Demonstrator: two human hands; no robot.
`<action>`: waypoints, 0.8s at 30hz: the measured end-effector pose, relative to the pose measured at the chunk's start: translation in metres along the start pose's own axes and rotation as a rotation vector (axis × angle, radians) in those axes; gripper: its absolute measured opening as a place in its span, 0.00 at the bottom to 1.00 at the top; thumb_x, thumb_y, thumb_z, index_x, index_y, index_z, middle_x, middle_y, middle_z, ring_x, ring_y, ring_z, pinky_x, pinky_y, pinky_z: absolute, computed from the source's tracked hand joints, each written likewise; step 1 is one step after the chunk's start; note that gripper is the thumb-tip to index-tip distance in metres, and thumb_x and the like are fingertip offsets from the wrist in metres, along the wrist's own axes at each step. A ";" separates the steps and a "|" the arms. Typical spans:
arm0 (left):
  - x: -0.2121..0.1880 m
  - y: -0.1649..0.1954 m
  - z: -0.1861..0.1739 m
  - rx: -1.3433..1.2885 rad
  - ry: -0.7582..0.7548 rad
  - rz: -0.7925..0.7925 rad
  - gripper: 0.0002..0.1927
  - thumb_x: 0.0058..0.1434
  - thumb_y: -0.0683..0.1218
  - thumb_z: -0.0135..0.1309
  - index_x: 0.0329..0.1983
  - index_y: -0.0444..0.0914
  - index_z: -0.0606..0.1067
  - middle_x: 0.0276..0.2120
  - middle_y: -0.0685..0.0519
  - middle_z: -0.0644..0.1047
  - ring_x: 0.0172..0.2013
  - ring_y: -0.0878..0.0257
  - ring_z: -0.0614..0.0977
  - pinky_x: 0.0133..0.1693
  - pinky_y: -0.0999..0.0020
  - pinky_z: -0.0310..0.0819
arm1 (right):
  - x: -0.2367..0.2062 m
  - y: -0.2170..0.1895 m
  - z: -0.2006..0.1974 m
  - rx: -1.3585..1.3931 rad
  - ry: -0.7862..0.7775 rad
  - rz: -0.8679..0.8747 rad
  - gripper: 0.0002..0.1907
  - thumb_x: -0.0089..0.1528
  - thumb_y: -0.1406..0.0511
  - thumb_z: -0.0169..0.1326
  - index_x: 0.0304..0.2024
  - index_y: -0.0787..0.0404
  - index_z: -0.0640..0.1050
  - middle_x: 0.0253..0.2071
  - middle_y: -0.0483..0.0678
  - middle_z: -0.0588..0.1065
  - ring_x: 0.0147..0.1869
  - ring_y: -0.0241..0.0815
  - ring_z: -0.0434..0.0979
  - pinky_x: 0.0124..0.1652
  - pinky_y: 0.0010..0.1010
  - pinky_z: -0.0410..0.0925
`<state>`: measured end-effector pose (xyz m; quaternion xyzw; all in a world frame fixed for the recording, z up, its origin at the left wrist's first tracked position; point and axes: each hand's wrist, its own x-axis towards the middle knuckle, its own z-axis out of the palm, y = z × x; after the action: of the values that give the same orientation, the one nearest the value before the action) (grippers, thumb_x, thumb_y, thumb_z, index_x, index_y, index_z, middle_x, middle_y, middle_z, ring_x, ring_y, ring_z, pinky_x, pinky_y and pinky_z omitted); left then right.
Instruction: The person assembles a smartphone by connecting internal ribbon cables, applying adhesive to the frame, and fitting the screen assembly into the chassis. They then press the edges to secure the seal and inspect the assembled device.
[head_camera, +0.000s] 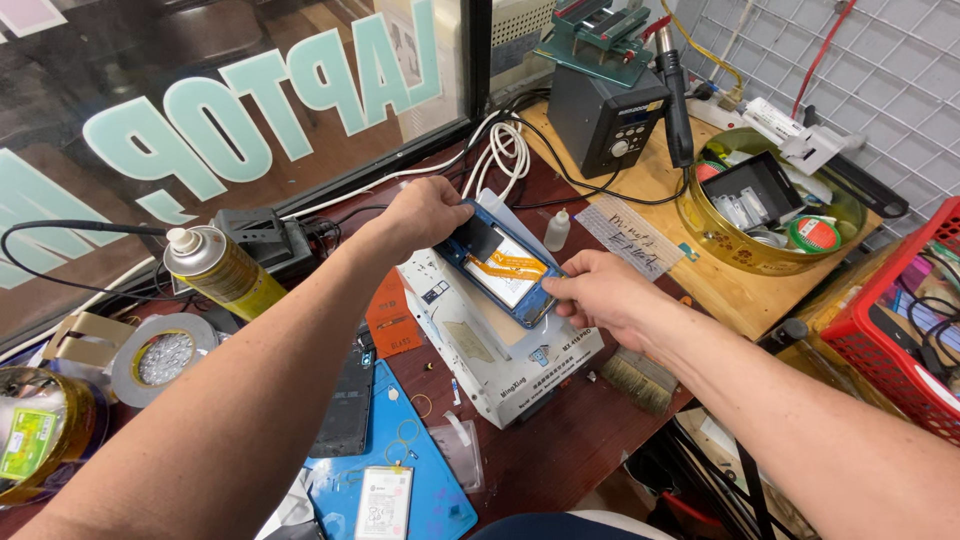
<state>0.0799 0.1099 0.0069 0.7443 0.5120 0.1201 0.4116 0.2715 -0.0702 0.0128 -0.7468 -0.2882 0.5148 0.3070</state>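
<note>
Together gripped an opened blue phone frame (500, 265) at both ends: left hand (425, 212) clasping the far end, right hand (597, 295) pinching the near. Rested upon a white machine (500, 355). Nearby: orange label (392, 318), yellow spray can (218, 270), pale window lettering (270, 95).

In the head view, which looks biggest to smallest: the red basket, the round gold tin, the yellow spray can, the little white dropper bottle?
1. Round gold tin
2. Red basket, cut off by the frame, so unsure against the tin
3. Yellow spray can
4. White dropper bottle
</note>
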 end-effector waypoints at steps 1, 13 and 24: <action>0.000 -0.002 -0.002 0.034 0.026 0.012 0.15 0.62 0.52 0.61 0.43 0.36 0.79 0.37 0.47 0.82 0.37 0.60 0.82 0.40 0.62 0.78 | 0.001 -0.001 0.000 0.022 -0.012 -0.003 0.09 0.62 0.63 0.60 0.42 0.59 0.75 0.34 0.43 0.74 0.35 0.34 0.70 0.34 0.27 0.67; -0.009 0.005 -0.015 -0.310 -0.095 -0.141 0.16 0.62 0.49 0.59 0.45 0.33 0.81 0.34 0.46 0.83 0.32 0.60 0.84 0.39 0.64 0.80 | 0.001 -0.014 -0.019 0.160 -0.199 0.047 0.09 0.63 0.63 0.54 0.45 0.58 0.75 0.42 0.46 0.80 0.43 0.40 0.80 0.40 0.31 0.69; -0.018 0.007 -0.014 -0.591 -0.261 -0.258 0.16 0.67 0.51 0.51 0.48 0.34 0.77 0.36 0.47 0.80 0.32 0.58 0.83 0.30 0.64 0.79 | 0.013 -0.017 -0.028 0.347 -0.283 0.019 0.14 0.65 0.64 0.49 0.51 0.64 0.74 0.43 0.48 0.81 0.44 0.41 0.80 0.46 0.36 0.72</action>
<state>0.0676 0.1005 0.0254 0.5311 0.4877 0.1141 0.6834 0.2999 -0.0538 0.0257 -0.6056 -0.2284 0.6592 0.3827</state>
